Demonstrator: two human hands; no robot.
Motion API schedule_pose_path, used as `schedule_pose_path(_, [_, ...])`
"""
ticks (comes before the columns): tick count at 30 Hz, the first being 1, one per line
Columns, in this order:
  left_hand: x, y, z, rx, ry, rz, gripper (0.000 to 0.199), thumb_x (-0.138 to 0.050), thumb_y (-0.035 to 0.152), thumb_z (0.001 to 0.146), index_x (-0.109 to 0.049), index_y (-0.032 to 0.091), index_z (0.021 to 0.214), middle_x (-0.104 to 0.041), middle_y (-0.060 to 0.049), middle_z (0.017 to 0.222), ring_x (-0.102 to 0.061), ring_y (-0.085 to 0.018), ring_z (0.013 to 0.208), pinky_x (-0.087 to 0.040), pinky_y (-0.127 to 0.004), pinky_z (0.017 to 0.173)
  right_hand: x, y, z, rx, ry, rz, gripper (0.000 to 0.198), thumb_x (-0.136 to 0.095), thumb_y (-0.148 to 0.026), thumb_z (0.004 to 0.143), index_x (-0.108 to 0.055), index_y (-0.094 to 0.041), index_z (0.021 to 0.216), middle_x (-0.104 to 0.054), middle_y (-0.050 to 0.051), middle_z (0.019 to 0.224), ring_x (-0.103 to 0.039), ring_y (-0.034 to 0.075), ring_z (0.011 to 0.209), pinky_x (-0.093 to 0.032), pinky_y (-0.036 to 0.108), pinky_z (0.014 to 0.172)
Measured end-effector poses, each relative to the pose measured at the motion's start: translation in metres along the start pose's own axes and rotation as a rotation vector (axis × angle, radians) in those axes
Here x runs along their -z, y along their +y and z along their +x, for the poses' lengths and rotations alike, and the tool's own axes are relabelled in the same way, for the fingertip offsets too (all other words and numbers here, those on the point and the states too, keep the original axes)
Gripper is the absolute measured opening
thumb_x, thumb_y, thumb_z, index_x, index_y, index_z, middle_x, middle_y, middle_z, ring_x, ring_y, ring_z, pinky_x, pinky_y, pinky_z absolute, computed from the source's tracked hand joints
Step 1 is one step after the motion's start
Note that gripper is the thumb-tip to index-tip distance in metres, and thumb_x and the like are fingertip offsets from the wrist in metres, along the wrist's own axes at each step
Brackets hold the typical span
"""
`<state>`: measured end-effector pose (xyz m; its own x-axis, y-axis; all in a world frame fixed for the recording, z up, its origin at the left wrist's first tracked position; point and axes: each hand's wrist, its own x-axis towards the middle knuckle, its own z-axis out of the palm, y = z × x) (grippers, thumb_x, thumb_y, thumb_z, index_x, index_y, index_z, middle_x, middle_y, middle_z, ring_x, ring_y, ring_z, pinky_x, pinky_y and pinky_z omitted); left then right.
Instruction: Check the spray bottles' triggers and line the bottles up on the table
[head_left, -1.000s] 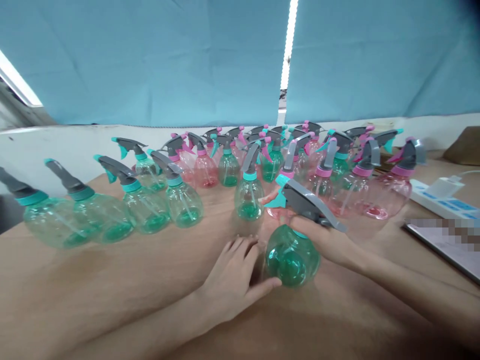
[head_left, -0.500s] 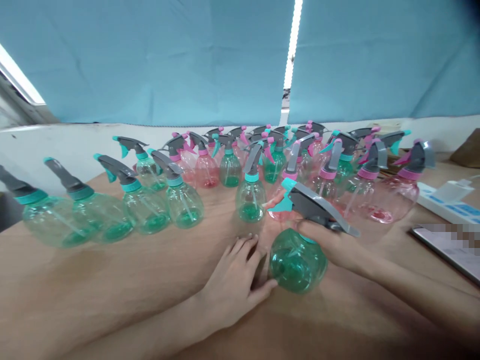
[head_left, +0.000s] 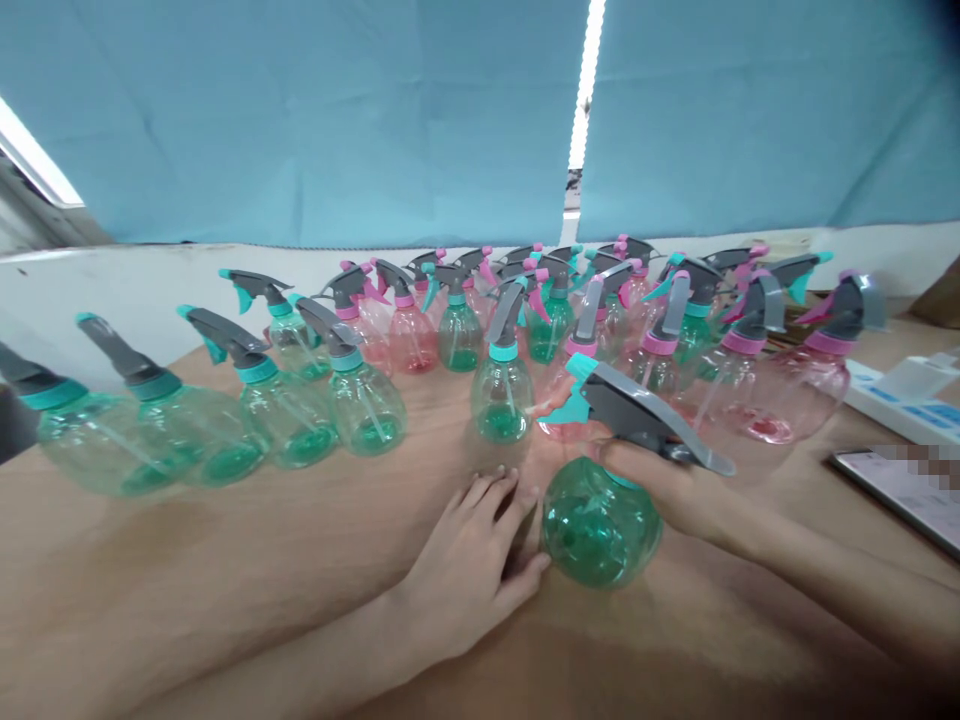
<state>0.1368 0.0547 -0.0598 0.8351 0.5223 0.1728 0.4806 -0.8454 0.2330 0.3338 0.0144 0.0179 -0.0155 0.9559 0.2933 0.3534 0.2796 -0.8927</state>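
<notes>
A green spray bottle [head_left: 602, 530] with a grey and turquoise trigger head tilts toward me in my right hand [head_left: 667, 485]. That hand is wrapped round its neck from behind, with a finger near the trigger, and the bottle partly hides the fingers. My left hand [head_left: 469, 560] lies on the wooden table [head_left: 300, 580], palm down and fingers apart, its thumb close to the held bottle's lower left side. Just beyond my left fingertips another green spray bottle [head_left: 502, 400] stands upright.
Several green spray bottles [head_left: 367, 405] stand on the left. Pink ones [head_left: 795, 390] fill the right, with mixed colours behind. A phone [head_left: 900, 490] and a white power strip [head_left: 900, 395] lie at the right. A blue curtain [head_left: 337, 120] hangs at the back.
The held bottle and my right hand have shifted very slightly to the right, and my view has moved a little. My left hand stays on the table.
</notes>
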Motion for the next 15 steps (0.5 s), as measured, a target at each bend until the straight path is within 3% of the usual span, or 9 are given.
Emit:
schedule_pose_path(6, [-0.0001,-0.0001,0.0001,0.003,-0.008,0.002,0.050,-0.055,0.035,0.090,-0.045,0.014,0.135,-0.049,-0.016,0.137,-0.043,-0.033,0.126,-0.037,-0.051,0.102,-0.0003,0.0008,0.0006,0.017,0.007,-0.012,0.024,-0.048,-0.021,0.068,-0.032,-0.023,0.050,-0.031,-0.004,0.047,-0.030,0.010,0.041,-0.030,0.027,0.040])
schedule_pose_path(11, [-0.0007,-0.0004,0.0003,-0.001,0.022,-0.005,0.048,-0.055,0.035,0.090,-0.045,0.017,0.134,-0.051,-0.015,0.136,-0.044,-0.032,0.125,-0.037,-0.051,0.101,0.0001,-0.0045,0.0012,0.002,-0.005,-0.008,0.021,-0.048,-0.021,0.065,-0.033,-0.023,0.051,-0.042,-0.002,0.053,-0.038,0.012,0.046,-0.036,0.027,0.044])
schedule_pose_path(15, [-0.0001,-0.0011,0.0011,-0.006,0.002,0.005,0.049,-0.056,0.034,0.089,-0.046,0.016,0.134,-0.051,-0.015,0.136,-0.044,-0.032,0.125,-0.037,-0.050,0.102,0.0009,-0.0033,-0.0005,0.006,0.034,-0.035,0.017,-0.048,-0.021,0.065,-0.037,-0.023,0.053,-0.036,-0.003,0.052,-0.031,0.011,0.043,-0.029,0.025,0.039])
